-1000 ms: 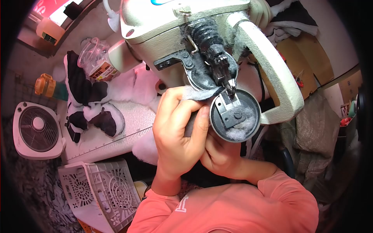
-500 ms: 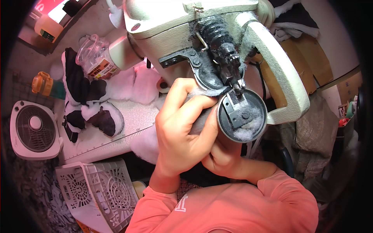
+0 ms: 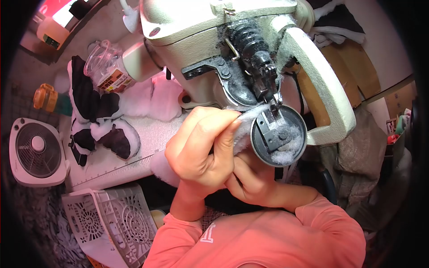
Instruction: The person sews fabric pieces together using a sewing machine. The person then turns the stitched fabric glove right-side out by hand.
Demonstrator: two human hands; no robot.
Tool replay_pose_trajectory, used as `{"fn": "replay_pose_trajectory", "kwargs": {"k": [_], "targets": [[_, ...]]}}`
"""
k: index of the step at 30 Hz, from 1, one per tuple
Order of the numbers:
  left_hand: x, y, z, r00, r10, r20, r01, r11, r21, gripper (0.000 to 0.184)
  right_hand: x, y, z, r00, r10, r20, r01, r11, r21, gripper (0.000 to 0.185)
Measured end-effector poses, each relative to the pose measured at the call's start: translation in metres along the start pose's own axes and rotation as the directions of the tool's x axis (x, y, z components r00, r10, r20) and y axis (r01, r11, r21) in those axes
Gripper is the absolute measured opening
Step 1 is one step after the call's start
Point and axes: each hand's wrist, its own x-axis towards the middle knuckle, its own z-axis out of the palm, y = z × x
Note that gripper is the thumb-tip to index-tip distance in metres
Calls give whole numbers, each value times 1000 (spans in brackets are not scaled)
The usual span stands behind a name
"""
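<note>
My left hand (image 3: 201, 149) is closed, its thumb and forefinger pinching the edge of a pale, fluffy fleece fabric piece (image 3: 243, 131) with a dark side. The fabric runs from those fingertips to the toothed feed disc (image 3: 288, 145) of a fur sewing machine (image 3: 192, 27), just under its needle parts (image 3: 270, 89). Lint lies on the disc. Lower down, my right hand (image 3: 252, 181) is closed on the lower part of the same fabric, left of and below the disc. Some of its fingers are hidden behind my left hand.
Dark and white fleece pieces (image 3: 118, 140) lie on the table (image 3: 152, 134), which has a ruler edge. A clear plastic jar (image 3: 107, 67) and an orange-capped bottle (image 3: 47, 97) stand beyond. At left are a small fan (image 3: 38, 149) and a plastic basket (image 3: 111, 219).
My left hand has shifted left and slightly down, away from the needle. Its fingers have drawn together into a pinch, and more fluffy fabric shows beside the disc.
</note>
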Motion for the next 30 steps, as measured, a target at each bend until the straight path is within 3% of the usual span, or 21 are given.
{"fn": "replay_pose_trajectory", "kwargs": {"k": [4,9,14,16,20,24,30], "targets": [[3,-3,-3,989,144,34,-145,988,52,21,0,1,3,999,13,43,-14,1000,7,28],[6,1,-3,976,198,85,-209,966,154,27,-1,3,5,999,19,48,-19,1000,1,33],[12,5,-7,970,215,111,-233,956,177,25,3,8,3,997,-77,-15,77,997,-13,32],[15,16,-18,962,130,242,-205,925,321,16,4,5,4,997,-69,-23,68,997,-20,27],[14,21,-40,909,-58,413,-107,925,364,11,5,2,8,998,-33,-61,33,999,7,12],[11,12,-45,901,-71,427,-49,963,263,13,5,0,3,1000,0,15,0,999,33,14],[7,8,-48,914,-95,395,31,986,166,15,4,-1,8,997,15,-74,-13,1000,28,9]]}}
